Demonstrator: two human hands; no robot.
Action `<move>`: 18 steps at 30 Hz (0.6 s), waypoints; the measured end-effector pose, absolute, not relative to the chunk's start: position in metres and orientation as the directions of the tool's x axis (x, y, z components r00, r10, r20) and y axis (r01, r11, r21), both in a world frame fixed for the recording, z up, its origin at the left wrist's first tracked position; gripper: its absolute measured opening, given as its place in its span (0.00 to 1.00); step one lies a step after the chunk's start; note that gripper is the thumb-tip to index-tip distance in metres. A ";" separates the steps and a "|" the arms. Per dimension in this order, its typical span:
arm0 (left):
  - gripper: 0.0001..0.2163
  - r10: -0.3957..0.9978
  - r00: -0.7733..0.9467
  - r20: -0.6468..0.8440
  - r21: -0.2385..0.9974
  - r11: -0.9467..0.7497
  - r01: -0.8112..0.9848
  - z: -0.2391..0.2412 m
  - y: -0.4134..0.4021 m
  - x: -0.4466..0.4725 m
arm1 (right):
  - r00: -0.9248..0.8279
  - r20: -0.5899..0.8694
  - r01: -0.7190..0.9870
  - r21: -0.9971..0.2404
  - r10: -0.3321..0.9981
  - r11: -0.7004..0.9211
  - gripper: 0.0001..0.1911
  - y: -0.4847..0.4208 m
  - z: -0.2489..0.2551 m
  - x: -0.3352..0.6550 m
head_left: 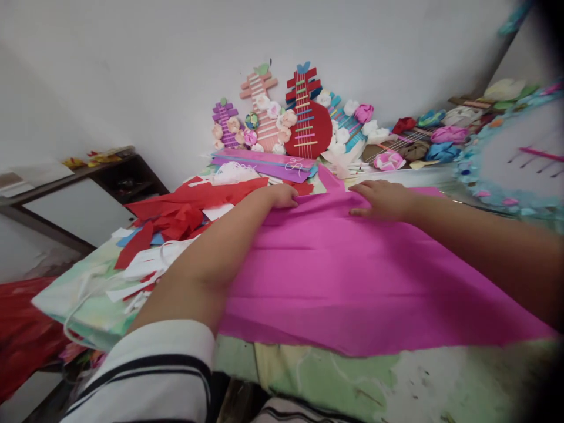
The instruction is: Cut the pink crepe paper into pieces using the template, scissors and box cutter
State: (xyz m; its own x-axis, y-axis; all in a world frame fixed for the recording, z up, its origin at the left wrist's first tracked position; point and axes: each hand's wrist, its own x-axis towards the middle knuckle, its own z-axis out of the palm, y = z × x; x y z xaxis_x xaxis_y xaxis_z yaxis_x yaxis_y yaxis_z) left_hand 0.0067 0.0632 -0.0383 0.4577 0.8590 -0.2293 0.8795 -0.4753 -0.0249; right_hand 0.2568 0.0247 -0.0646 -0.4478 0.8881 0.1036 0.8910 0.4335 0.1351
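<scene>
A large sheet of magenta crepe paper (pixel 335 276) spreads across the table in front of me, with creases running sideways. At its far left edge, my left hand (pixel 282 196) has its fingers curled closed on the paper. My right hand (pixel 379 198) rests at the far edge, thumb and fingers apart, touching the sheet. Between the hands a narrow flap of the same paper sticks up. Left of the sheet lie crumpled red paper (pixel 176 205) and white paper strips (pixel 150 261).
Craft guitars, including a red one (pixel 308 126), lean on the wall among paper flowers (pixel 389 160). A round frame with blue trim (pixel 469 155) stands at right. A cabinet (pixel 88 205) is at left. The tablecloth (pixel 335 376) shows green and white.
</scene>
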 end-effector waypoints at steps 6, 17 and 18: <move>0.14 0.899 0.427 -0.098 -0.105 -0.436 0.894 -0.062 0.093 0.042 | -0.356 0.069 0.934 0.030 0.932 0.355 0.39 0.039 -0.077 0.229; 0.18 0.798 0.585 0.148 -0.215 -0.552 0.806 -0.081 -0.018 0.038 | -0.315 -0.051 0.948 0.035 0.948 0.317 0.42 0.024 -0.119 0.238; 0.21 0.770 0.628 0.113 -0.193 -0.602 0.774 -0.083 -0.038 0.036 | -0.323 -0.051 0.945 0.036 0.945 0.325 0.41 0.026 -0.119 0.244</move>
State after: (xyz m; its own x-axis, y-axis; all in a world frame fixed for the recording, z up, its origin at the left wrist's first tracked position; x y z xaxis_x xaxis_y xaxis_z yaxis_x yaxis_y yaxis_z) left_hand 0.0364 -0.0381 -0.0829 0.6276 0.7702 0.1134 0.7744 -0.6025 -0.1934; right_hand 0.2436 0.0260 -0.1193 -0.3228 0.9451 -0.0505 0.9451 0.3247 0.0360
